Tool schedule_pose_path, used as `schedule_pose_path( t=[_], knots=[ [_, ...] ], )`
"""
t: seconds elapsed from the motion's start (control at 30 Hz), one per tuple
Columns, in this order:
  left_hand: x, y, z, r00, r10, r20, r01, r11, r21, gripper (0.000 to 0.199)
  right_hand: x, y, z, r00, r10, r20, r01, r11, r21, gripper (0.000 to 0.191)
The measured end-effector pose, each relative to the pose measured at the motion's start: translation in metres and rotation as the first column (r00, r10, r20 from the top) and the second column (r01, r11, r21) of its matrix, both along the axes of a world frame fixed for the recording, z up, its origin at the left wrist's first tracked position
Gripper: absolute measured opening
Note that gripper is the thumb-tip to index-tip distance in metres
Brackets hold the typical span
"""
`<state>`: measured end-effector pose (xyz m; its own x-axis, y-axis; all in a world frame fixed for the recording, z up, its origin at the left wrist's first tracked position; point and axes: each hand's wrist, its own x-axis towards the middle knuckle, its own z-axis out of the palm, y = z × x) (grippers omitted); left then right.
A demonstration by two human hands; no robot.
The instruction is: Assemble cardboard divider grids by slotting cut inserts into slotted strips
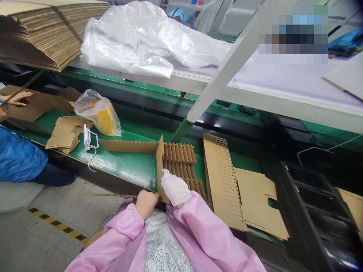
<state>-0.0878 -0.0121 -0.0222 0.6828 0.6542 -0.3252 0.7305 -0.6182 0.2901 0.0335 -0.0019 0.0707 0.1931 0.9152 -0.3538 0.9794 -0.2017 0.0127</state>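
Note:
In front of me on the green bench stands a partly assembled cardboard divider (181, 158), with several upright slotted pieces in rows and a taller cross panel (160, 166) on its left side. My left hand (146, 204), bare, is closed at the near end of that panel, pinching a slotted cardboard strip (109, 195) that sticks out leftward past the bench edge. My right hand (174, 187), in a white glove, is closed against the divider beside the cross panel; its fingertips are partly hidden. Another slotted strip (130, 146) runs left from the divider's far side.
Slotted cardboard strips (222, 181) and flat cardboard sheets (259, 200) lie to the right, beside a black rack (314, 211). Leftward are a small white fan (87, 138), bagged yellow rolls (104, 119), a cardboard pile (66, 132) and a co-worker's hand (18, 99). A white post (221, 68) slants overhead.

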Motion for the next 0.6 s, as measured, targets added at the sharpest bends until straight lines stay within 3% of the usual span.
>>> schedule_pose_path(
  t=[0.13, 0.37, 0.43, 0.5, 0.6],
  knots=[
    [0.000, 0.001, -0.002, 1.000, -0.018, 0.005, 0.018, 1.000, 0.018, 0.023, -0.003, -0.002, -0.004, 1.000, 0.022, 0.006, -0.023, 0.999, 0.028, 0.040],
    [-0.001, 0.003, 0.003, 1.000, -0.008, 0.015, 0.007, 0.999, 0.034, 0.022, -0.015, -0.001, -0.040, 0.997, -0.075, 0.016, 0.072, 0.991, 0.108, 0.030],
    [-0.001, 0.003, 0.004, 1.000, -0.008, 0.018, 0.008, 0.999, 0.032, 0.022, -0.014, -0.001, -0.040, 0.999, -0.044, -0.002, 0.044, 0.992, 0.115, 0.025],
    [-0.002, 0.003, 0.003, 1.000, -0.016, 0.011, 0.016, 0.999, 0.028, 0.022, -0.009, 0.003, -0.032, 1.000, 0.010, -0.012, -0.008, 0.987, 0.160, 0.033],
    [-0.002, 0.002, 0.001, 1.000, -0.013, 0.009, 0.012, 1.000, 0.025, 0.021, 0.002, 0.024, -0.020, 0.999, 0.020, -0.027, -0.009, 0.935, 0.355, 0.052]
  ],
)
